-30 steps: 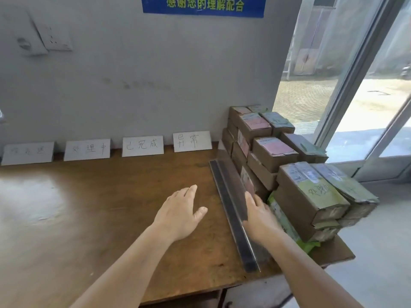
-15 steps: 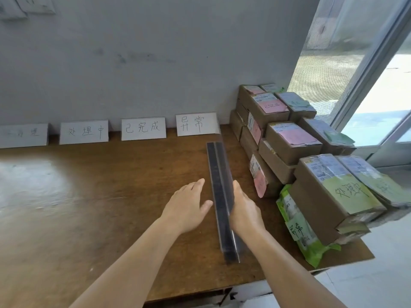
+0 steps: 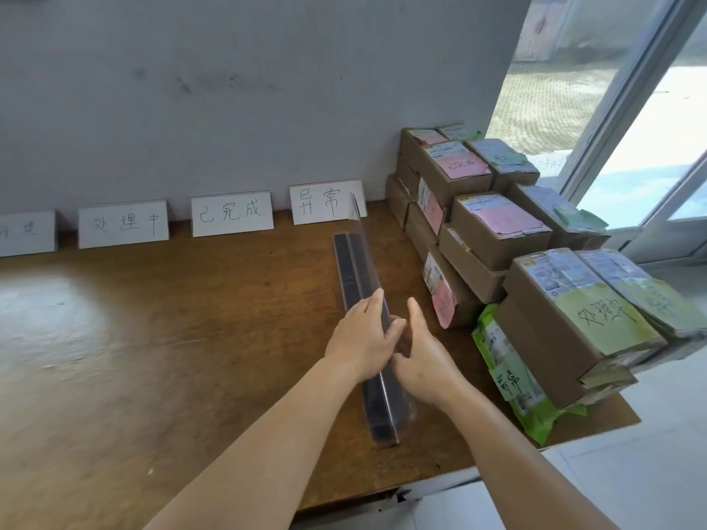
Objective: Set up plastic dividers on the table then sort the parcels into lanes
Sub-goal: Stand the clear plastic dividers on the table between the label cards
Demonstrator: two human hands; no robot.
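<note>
The plastic divider (image 3: 357,285) lay on the wooden desk (image 3: 191,338) with its long axis running from the near edge away toward the wall, its far end pointing at the white card (image 3: 325,202) at the right end of the row. It was a long, narrow strip with a dark base and a clear upright sheet that rose along its right side. It sat just left of the stacked parcels (image 3: 497,231).

The left hand (image 3: 359,338) lay over the strip from the left, fingers (image 3: 377,300) straight and close together along the clear edge, thumb pressed to it near the middle. The right hand (image 3: 424,353) met it from the right, fingers extended and together, flat against the clear sheet; neither hand curled round it.

The parcels were brown cardboard boxes with printed labels and pink or green paper notes, plus a green plastic mailer bag (image 3: 512,380) at the front. The desk top was brown, worn and glossy.
</note>
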